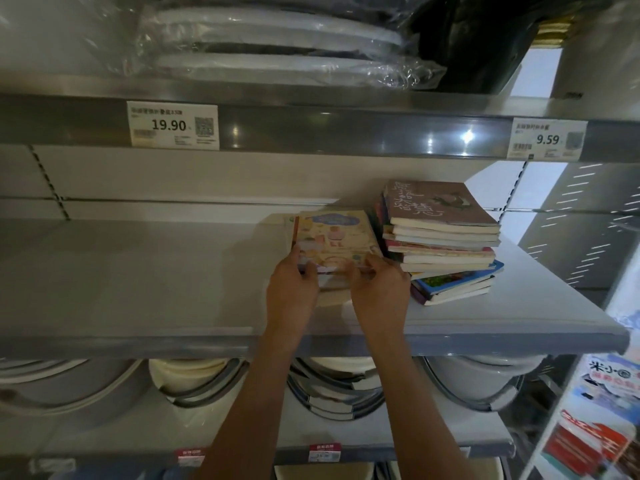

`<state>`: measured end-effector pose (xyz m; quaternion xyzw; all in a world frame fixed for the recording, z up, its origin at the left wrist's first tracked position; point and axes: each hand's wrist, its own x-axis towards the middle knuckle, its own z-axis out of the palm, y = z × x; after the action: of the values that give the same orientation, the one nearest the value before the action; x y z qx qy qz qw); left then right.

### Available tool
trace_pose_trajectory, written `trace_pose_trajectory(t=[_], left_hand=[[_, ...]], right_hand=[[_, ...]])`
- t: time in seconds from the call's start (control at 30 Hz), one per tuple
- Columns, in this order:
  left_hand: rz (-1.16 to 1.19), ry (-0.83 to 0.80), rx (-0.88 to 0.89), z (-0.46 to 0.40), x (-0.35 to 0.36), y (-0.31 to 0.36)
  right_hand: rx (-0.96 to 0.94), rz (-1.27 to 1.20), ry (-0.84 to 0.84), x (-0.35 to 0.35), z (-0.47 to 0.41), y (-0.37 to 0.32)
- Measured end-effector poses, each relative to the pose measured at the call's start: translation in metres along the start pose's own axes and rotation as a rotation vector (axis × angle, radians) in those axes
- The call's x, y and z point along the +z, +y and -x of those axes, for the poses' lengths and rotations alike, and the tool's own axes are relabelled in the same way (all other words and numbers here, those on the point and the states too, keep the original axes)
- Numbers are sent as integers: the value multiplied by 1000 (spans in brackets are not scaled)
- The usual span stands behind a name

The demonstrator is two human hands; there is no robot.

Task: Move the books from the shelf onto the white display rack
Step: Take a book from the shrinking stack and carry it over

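Note:
A small stack of colourful children's books [334,237] lies on the grey shelf [138,278], left of a taller pile of books [446,237] topped by a brown-covered one. My left hand [292,289] grips the near left corner of the small stack, thumb on top. My right hand [379,289] grips its near right corner. At the far right edge stands the white display rack [568,427], with books [602,393] standing in its pockets.
The shelf above carries plastic-wrapped white basins [277,39] and a dark item [478,43]; price tags [173,124] hang on its front rail. Stacked basins [194,379] fill the shelf below. The left part of the book shelf is bare.

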<state>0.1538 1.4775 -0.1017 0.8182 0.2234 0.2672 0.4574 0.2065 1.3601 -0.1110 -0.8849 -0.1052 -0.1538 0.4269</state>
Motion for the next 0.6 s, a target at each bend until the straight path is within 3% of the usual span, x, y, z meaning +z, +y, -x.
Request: trace_pose_trajectory(t=[0.17,0.27,0.4,0.6], left_hand=[[61,80,9,22,-21,-3],[169,51,-62,16,-27,-4],[253,-93,-21,7,-31,-2],[311,-125,56,17,-25,-21]], right_hand=[[56,-137,37,-20,26,-4],[68,-143,-102,-30,22,-5],[105,-261,-336,-36,7,-9],[82,-160,-352,-36,17,-7]])
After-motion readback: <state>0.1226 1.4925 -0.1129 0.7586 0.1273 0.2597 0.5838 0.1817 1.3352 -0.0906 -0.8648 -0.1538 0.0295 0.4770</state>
